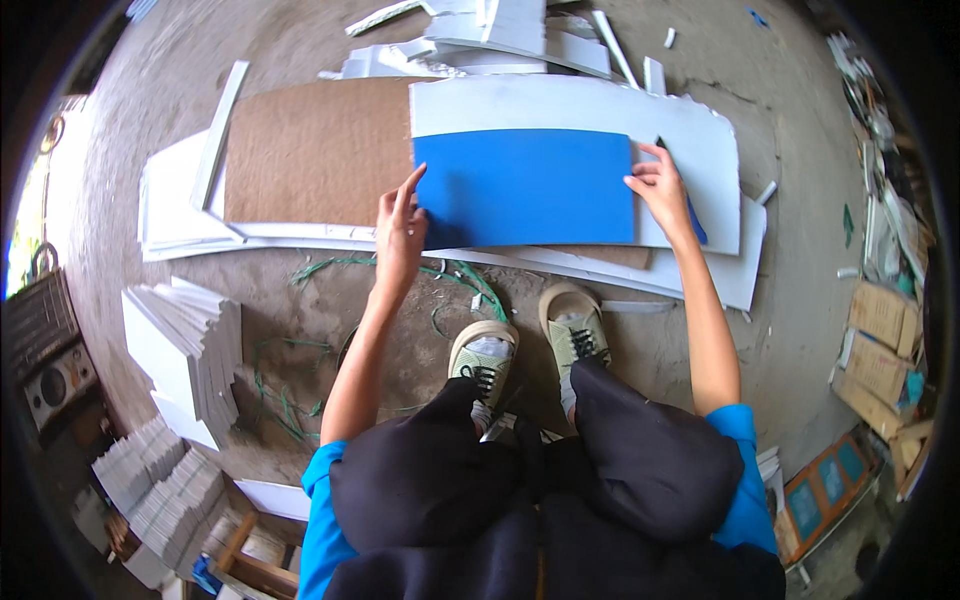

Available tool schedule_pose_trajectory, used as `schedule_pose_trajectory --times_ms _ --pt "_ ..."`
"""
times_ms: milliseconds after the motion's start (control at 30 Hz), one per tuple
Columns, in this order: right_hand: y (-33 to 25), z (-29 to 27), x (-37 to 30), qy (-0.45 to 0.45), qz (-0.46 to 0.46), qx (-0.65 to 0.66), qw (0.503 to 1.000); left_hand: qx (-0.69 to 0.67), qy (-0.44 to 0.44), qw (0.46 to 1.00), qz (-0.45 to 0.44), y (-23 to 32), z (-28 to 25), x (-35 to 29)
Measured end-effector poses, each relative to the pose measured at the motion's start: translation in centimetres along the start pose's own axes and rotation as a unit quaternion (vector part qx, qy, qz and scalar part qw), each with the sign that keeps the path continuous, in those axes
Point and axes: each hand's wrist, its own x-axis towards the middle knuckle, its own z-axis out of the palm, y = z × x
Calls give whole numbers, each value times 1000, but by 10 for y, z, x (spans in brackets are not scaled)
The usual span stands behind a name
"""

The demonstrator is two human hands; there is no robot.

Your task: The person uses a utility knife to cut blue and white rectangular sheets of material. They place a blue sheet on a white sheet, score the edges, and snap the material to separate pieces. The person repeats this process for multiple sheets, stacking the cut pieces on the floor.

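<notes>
Head view, obs. from beside the person. Blue board [530, 190] lies on the white sheet [570, 105], lower half, left end by the brown board [315, 150]; all of it rests on a pile of flat pieces on the floor [810, 300].

L hand [400, 225]: at blue board's left edge, index finger extended, other fingers part curled; touching, but can't tell if any grip. R hand [662, 190]: at right edge, part open, thumb & fingers apart, thumb at the edge. A slim dark-blue item [697, 225] runs beneath or thru the R hand; can't tell if held, nor its kind.

Step in hand looks like lining up blue board. Rec.: press both ends evenly, bring one long edge parallel w/ the sheet's, check corners before letting go, fingertips off the edge line.

Materials: blue board smooth, matte, flat, approx. rectangular. Brown board coarse, fibrous-looking, w/ rough right edge. White sheet smooth-faced, upper right edge ragged; prob. light & easily dented. White strip [220, 135] narrow, straight. Green string [480, 285] thin, tangled, near the shoes [485, 350]. White panels [160, 330] thin, stacked unevenly, lower left.
</notes>
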Motion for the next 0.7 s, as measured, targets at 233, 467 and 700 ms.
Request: schedule_pose_trajectory --times_ms 233,467,700 --pt "-1 -4 -2 -16 23 46 999 52 -24 998 26 -2 1 -1" --pt "-5 -4 -8 -26 18 55 998 70 -37 996 33 -2 1 -2" --pt "-2 -4 -4 -28 31 51 998 329 -46 931 148 30 17 -15"
